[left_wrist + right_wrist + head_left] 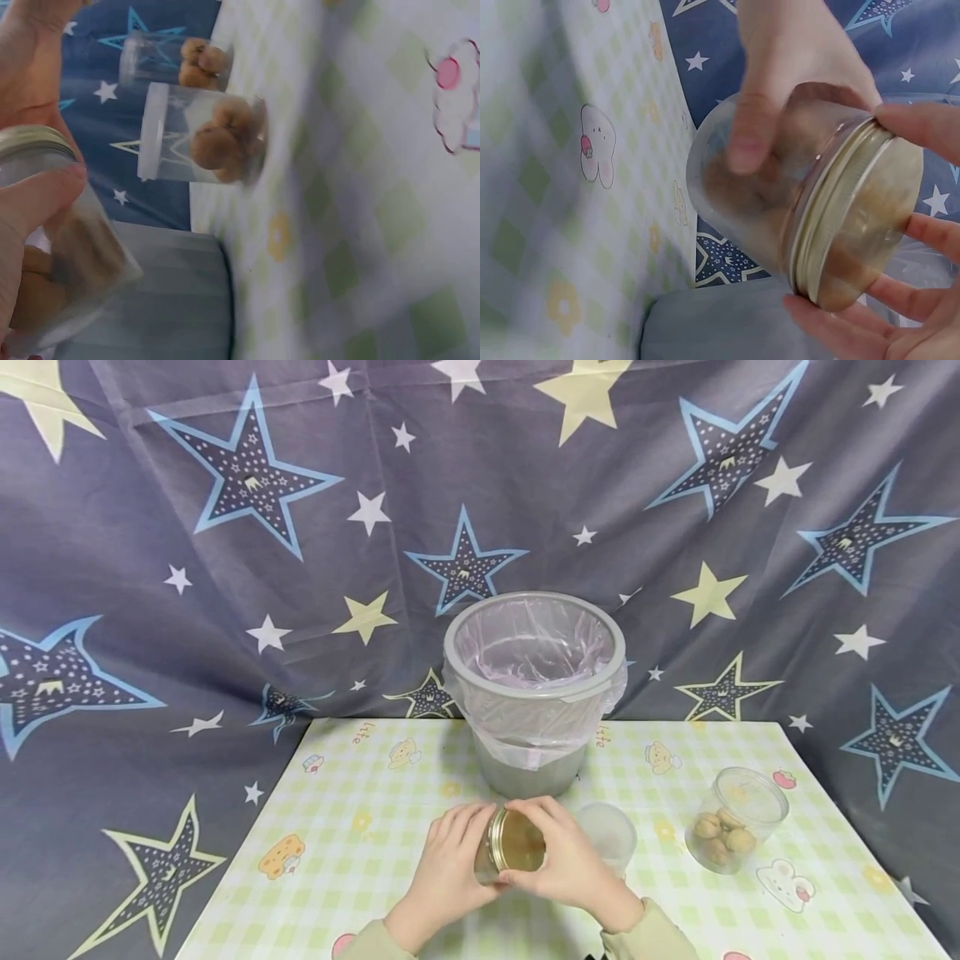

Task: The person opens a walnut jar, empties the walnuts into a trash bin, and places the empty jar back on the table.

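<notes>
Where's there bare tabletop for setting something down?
The table is bare left of the left hand and bin, out to its left edge, and back right, between bin and far-right jar. The middle is crowded: bin, held jar, right hand, pale-lidded jar.

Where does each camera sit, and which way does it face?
Head: on the head, facing forward and down at the jar, bin and table; left hand, right hand, sleeves show.
Left wrist: on that wrist, facing past the jar toward two other jars; both hands partly show.
Right wrist: on that wrist, facing the jar and its lid; both hands partly show.
Shared by both wrist views: jar, bin.
</notes>
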